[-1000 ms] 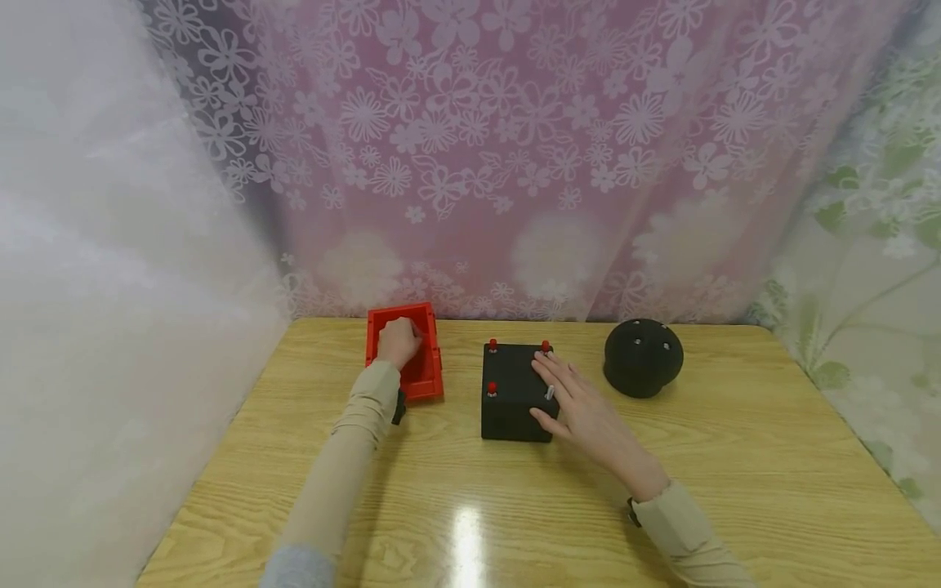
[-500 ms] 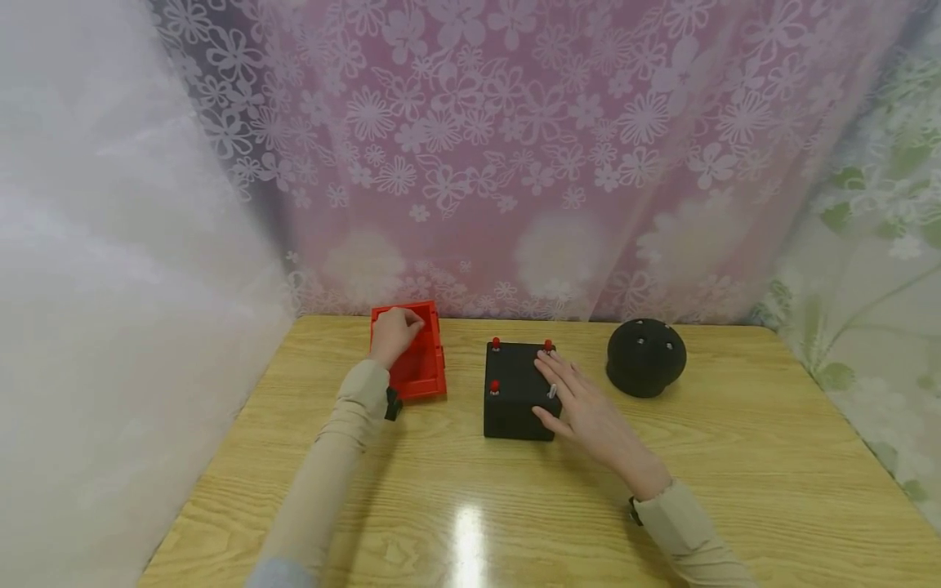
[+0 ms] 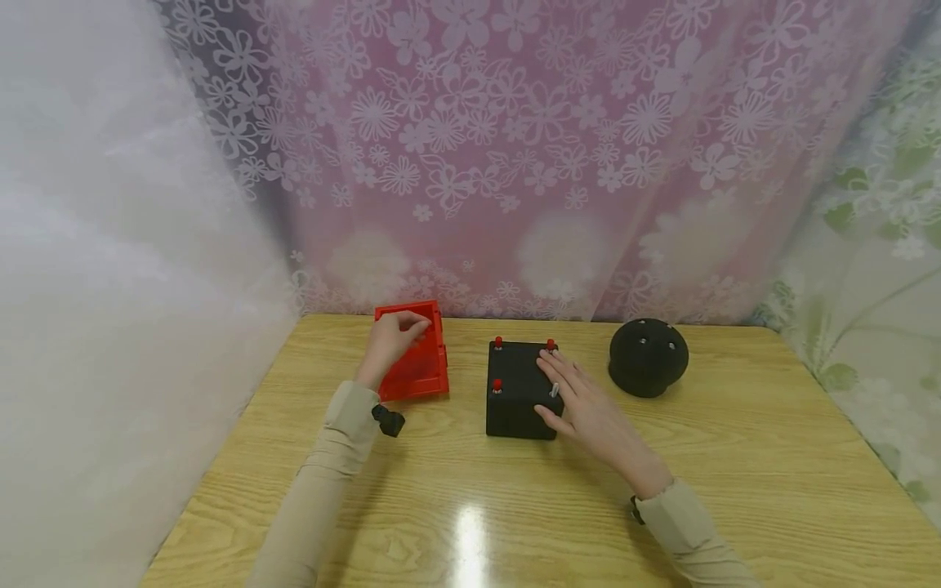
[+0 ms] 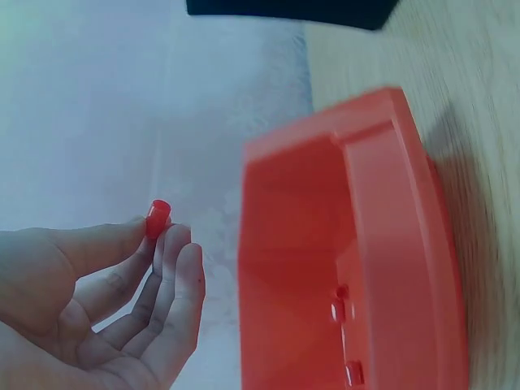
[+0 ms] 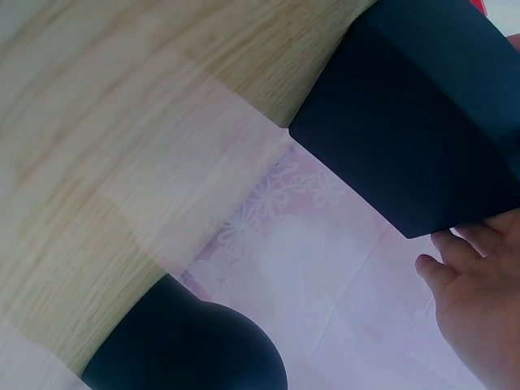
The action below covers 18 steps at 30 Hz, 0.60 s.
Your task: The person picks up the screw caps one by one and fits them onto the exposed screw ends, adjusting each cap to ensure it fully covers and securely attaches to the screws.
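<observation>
My left hand (image 3: 390,339) pinches a small red cap (image 4: 158,218) between thumb and fingertips, raised over the red bin (image 3: 413,386). Inside the bin, in the left wrist view, lie small red pieces (image 4: 338,310) like it. A black box (image 3: 520,416) stands mid-table with red caps (image 3: 497,385) on three of its top corners. The fourth corner, near right, carries a bare metal post (image 3: 555,389). Across the box's right side rests my right hand (image 3: 591,412), its fingers laid out over the top and the thumb at the front.
To the right of the box sits a black dome-topped object (image 3: 647,359) with metal studs on top. A wooden table (image 3: 412,506) carries everything. Behind it hangs a pink flowered curtain (image 3: 478,163), and a pale wall covering (image 3: 125,269) closes off the left.
My left hand has risen from inside the red bin and drawn back toward its near left, the small cap now in its pinch. My right hand has stayed on the box.
</observation>
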Available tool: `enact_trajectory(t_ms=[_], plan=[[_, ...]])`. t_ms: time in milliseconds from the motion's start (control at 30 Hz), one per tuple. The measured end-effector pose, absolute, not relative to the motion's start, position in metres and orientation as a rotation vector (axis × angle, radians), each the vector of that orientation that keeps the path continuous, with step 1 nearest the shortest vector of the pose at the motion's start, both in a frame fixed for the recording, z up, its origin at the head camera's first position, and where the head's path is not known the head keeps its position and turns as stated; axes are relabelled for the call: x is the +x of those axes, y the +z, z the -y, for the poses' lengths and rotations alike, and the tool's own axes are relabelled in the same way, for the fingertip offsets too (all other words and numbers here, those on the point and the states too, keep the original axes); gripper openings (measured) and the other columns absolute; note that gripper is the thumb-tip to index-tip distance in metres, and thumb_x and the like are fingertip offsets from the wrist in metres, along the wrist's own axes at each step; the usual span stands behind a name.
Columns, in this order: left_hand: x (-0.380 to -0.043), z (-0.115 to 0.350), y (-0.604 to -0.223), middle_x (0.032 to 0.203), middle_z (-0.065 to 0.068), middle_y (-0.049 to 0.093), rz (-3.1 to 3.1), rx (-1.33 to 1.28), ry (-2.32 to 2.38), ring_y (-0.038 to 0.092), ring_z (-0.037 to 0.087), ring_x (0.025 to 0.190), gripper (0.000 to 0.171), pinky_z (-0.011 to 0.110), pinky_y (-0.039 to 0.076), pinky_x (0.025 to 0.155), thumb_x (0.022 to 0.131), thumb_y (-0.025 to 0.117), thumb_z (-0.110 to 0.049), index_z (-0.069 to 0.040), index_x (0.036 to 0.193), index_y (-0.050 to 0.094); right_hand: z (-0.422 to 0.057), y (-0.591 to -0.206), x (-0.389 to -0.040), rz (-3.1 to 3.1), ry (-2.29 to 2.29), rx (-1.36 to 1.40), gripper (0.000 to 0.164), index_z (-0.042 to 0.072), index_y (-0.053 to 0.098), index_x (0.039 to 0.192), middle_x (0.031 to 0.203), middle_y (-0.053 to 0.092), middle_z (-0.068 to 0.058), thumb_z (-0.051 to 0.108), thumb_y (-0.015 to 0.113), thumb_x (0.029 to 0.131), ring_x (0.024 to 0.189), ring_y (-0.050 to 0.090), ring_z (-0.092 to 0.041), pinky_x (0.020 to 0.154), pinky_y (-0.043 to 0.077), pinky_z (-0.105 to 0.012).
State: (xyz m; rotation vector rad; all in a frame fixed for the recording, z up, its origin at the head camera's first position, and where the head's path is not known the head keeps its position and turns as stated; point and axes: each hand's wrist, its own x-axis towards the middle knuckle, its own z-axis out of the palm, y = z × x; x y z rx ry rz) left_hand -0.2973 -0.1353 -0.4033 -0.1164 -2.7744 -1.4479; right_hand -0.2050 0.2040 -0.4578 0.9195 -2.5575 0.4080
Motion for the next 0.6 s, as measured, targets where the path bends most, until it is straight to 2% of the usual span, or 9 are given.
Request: enact_trajectory(t_ms=[133,433,600], plan=[[-0.286,0.131,-0.398,0.108,0.014,0.074,2.743,-0.139,-1.528,0.071,0.028,0.097,0.032,0.044,0.057,0.091,0.103,0.062,-0.028,-0.006,0.124,0.071,-0.204,-0.457,-0.205,2.562,0.408,0.916,0.078,0.001,0.034,0.157,0.163,0.033,-0.014,0.036,0.070,0.096,0.150,0.031,-0.032,0.117,0.032,-0.055],[-0.261,0.115,-0.391,0.116,0.019,0.072,2.615,-0.238,-1.749,0.069,0.036,0.106,0.027,0.044,0.057,0.093,0.101,0.065,-0.019,-0.003,0.121,0.071,-0.203,-0.456,-0.204,2.576,0.414,0.909,0.078,0.001,0.035,0.156,0.163,0.033,-0.015,0.036,0.070,0.096,0.150,0.031,-0.032,0.116,0.032,-0.057],[-0.249,0.100,-0.384,0.108,0.015,0.074,2.609,-0.279,-1.654,0.071,0.034,0.099,0.026,0.039,0.059,0.088,0.099,0.067,-0.022,-0.005,0.117,0.073,-0.204,-0.455,-0.205,2.581,0.418,0.907,0.078,0.002,0.035,0.157,0.163,0.033,-0.014,0.036,0.070,0.096,0.151,0.030,-0.031,0.118,0.030,-0.056]])
